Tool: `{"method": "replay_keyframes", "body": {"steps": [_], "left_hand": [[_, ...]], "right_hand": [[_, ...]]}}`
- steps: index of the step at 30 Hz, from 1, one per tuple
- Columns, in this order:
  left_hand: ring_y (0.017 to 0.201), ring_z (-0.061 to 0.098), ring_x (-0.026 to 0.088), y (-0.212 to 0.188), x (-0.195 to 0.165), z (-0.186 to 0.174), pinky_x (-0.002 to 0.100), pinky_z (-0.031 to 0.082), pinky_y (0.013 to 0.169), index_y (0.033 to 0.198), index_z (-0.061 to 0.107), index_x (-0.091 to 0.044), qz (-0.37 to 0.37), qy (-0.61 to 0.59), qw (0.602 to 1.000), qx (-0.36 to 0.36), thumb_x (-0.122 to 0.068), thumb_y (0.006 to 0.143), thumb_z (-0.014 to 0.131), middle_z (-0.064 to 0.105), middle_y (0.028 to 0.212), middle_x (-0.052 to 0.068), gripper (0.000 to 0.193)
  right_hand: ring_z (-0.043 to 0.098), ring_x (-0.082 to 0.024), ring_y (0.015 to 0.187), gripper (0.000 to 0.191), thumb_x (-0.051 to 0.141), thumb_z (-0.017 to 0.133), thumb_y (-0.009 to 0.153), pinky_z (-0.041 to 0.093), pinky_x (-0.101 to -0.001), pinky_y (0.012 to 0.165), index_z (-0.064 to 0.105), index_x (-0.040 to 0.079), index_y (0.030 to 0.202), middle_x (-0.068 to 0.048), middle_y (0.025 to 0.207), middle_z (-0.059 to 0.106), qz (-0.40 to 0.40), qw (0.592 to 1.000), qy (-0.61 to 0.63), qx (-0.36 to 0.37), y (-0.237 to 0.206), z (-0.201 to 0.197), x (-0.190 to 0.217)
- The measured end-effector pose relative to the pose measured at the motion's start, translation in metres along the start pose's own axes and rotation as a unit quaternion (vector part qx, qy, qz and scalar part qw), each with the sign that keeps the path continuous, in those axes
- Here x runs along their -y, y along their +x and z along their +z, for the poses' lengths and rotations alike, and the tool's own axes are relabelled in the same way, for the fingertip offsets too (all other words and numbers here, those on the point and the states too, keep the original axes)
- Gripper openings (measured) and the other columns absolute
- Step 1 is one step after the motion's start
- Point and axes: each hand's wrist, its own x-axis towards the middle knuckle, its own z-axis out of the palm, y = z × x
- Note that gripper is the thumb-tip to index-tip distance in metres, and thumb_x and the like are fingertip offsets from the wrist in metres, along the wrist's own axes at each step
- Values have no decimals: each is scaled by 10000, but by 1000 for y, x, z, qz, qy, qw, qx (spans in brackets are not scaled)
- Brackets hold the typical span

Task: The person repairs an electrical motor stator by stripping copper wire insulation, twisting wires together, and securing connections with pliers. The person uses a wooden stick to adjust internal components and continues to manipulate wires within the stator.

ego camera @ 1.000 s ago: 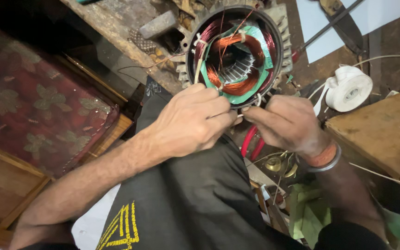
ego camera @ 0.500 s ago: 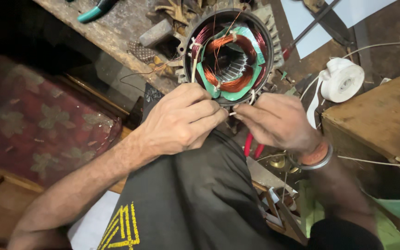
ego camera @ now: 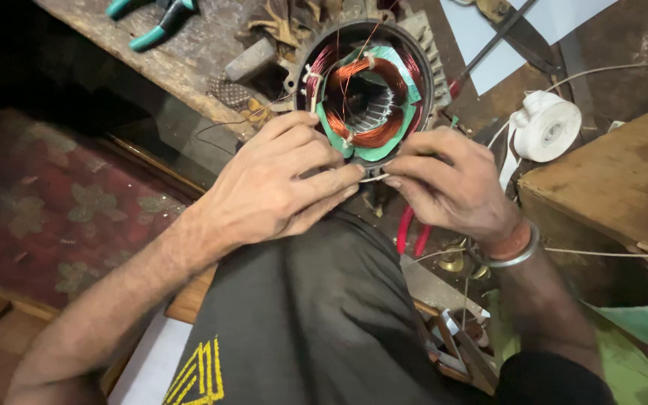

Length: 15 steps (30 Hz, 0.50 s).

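The left hand (ego camera: 279, 187) and the right hand (ego camera: 451, 184) met at the bottom edge of a round motor stator (ego camera: 365, 94). The stator rested on the person's knee, just past the dark trousers (ego camera: 316, 315). Inside it sat shiny copper wire coils (ego camera: 361, 71) with green paper (ego camera: 373, 150) tucked around them.

Both hands pinched a thin white string (ego camera: 373, 178) between their fingertips, closed tight on it. The string ran across the small gap between the two hands, right under the coils.

To do this well, the string probably had to stay tight and flat against the coils, pulled gently so the thin copper did not get scratched.

A roll of white tape (ego camera: 553, 124) lay near the right hand, beside a wooden box (ego camera: 609, 180). Green-handled pliers (ego camera: 151, 19) lay well apart on the bench (ego camera: 174, 64).
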Motion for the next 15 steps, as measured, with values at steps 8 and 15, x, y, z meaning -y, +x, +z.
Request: {"method": "replay_keyframes", "body": {"steps": [8, 15], "left_hand": [[1012, 643, 249, 4, -12, 15, 462, 417, 1081, 1069, 765, -95, -71, 0, 997, -37, -135, 887, 816, 697, 1018, 26, 193], [1001, 637, 247, 4, -17, 21, 468, 416, 1099, 1040, 769, -108, -111, 9, 992, -55, -120, 864, 804, 692, 980, 26, 179]], "right_hand": [[677, -274, 783, 238, 19, 839, 859, 541, -371, 658, 693, -2, 1046, -125, 980, 685, -73, 996, -30, -50, -8, 16, -14], [661, -269, 710, 139, 74, 761, 954, 509, -368, 606, 660, -15, 989, -131, 904, 665, -64, 985, -31, -155, -6, 40, -17]]}}
